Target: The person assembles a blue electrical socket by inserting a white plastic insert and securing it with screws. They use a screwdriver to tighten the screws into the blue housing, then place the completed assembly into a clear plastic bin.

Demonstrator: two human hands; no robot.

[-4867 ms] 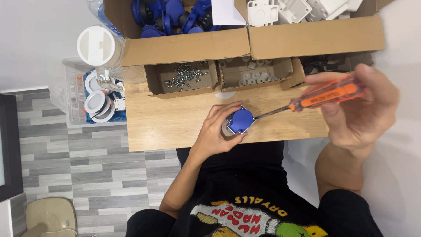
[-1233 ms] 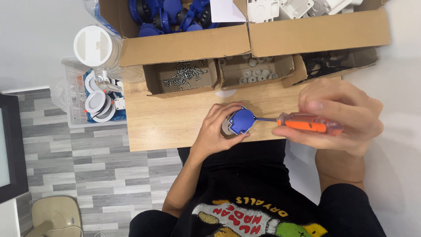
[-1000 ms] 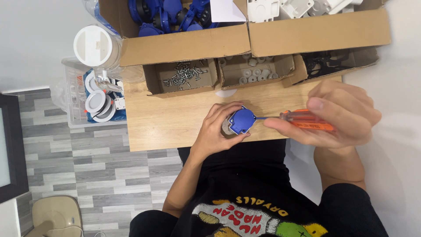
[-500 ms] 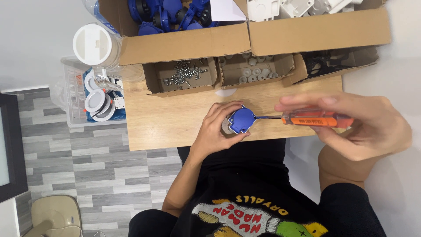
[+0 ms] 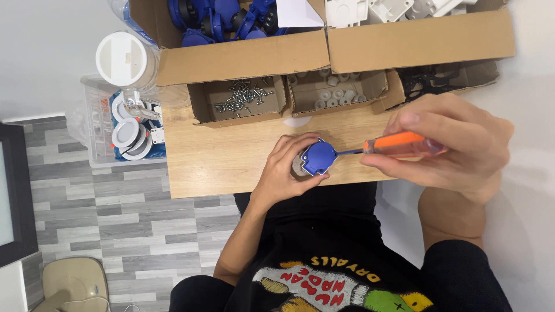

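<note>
My left hand (image 5: 284,171) grips a small blue-capped socket part (image 5: 317,158) on edge at the front of the wooden table (image 5: 219,159). My right hand (image 5: 451,144) is wrapped around the orange handle of a screwdriver (image 5: 399,144). Its thin shaft runs leftward and the tip touches the right side of the blue cap. The grey body of the part is mostly hidden by my left fingers.
Behind the hands stand small cardboard boxes: one with metal screws (image 5: 245,97), one with white fittings (image 5: 335,92), one with black parts (image 5: 428,81). Larger boxes hold blue parts (image 5: 219,17) and white housings (image 5: 376,8). A clear bin (image 5: 124,124) sits left of the table.
My right hand has turned on the screwdriver handle, fingers open half a second ago and now wrapped over it. The tip stays at the blue part. My left hand has held still.
</note>
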